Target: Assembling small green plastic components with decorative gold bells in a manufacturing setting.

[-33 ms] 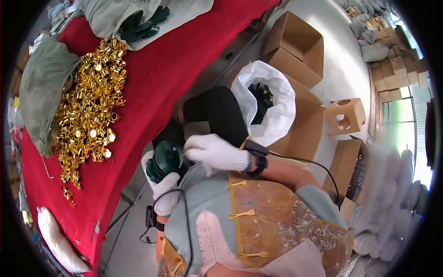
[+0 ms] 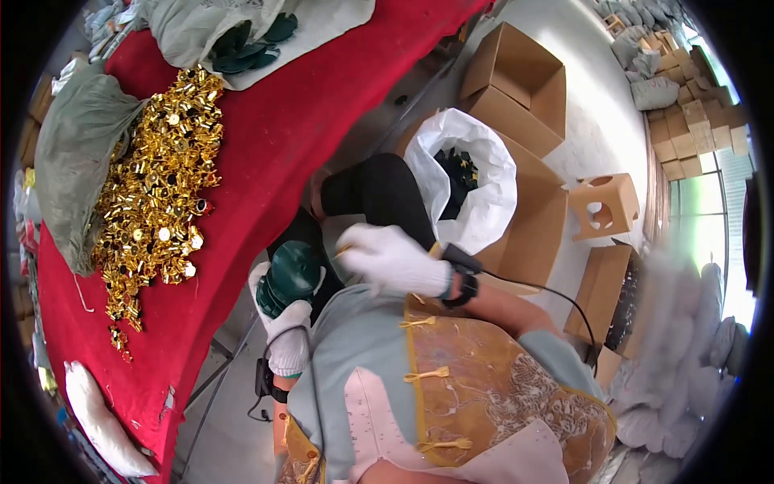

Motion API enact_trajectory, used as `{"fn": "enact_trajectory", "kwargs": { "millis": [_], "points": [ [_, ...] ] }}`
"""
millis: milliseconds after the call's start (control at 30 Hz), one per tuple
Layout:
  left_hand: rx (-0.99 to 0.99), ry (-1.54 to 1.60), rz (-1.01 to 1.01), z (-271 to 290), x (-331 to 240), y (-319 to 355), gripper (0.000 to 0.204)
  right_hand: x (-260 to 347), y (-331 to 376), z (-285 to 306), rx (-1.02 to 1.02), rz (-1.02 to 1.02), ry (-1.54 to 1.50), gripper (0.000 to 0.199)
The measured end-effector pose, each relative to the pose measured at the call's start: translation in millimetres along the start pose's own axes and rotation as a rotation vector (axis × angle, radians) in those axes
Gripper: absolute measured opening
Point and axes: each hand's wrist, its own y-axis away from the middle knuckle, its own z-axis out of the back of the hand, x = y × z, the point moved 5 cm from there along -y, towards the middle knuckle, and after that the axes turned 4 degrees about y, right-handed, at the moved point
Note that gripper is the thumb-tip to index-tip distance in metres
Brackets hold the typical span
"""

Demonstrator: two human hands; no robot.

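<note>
Red-covered worktop (image 2: 274, 141) is running diagonally down the left side, with a concrete floor showing beyond it. On it, a grey-green bag (image 2: 68, 161) is slumping against a spread heap of small shiny gold-coloured pieces (image 2: 161, 194); near the far end, dark green rounded pieces (image 2: 246, 55) are lying in the mouth of a pale plastic bag (image 2: 322, 20).

Left hand (image 2: 286, 324), white-gloved, is curling part-closed around a stack of dark green rounded pieces (image 2: 293, 270), just off the worktop's edge and above the lap. Fingers are wrapping one side, thumb bracing lower down on the other; the top piece is facing up, uncovered.

Right hand (image 2: 391, 260), also gloved, is hovering just beside the stack, apart from it, fingers bent inward. Blur is hiding the fingertips; a small yellowish spot is showing there, but whether anything is being pinched I cannot tell.

Handling, as judged: the green pieces are looking smooth, so the knit glove is probably needing firm, even pressure low on the stack, thumb opposing fingers, top left exposed. The right hand is best working close by, slack in the wrist cable (image 2: 556, 297) staying clear.

Farther right, a white sack (image 2: 496, 189) is sitting in a cardboard box (image 2: 536, 234), holding dark green pieces with gold specks (image 2: 458, 181).
</note>
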Motion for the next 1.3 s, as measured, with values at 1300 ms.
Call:
{"fn": "enact_trajectory", "kwargs": {
  "millis": [1300],
  "points": [
    [0.109,0.417,0.076,45,-13,8,0.083,113,-231,-105,-0.294,0.817,1.173,0.029]
  ]
}}
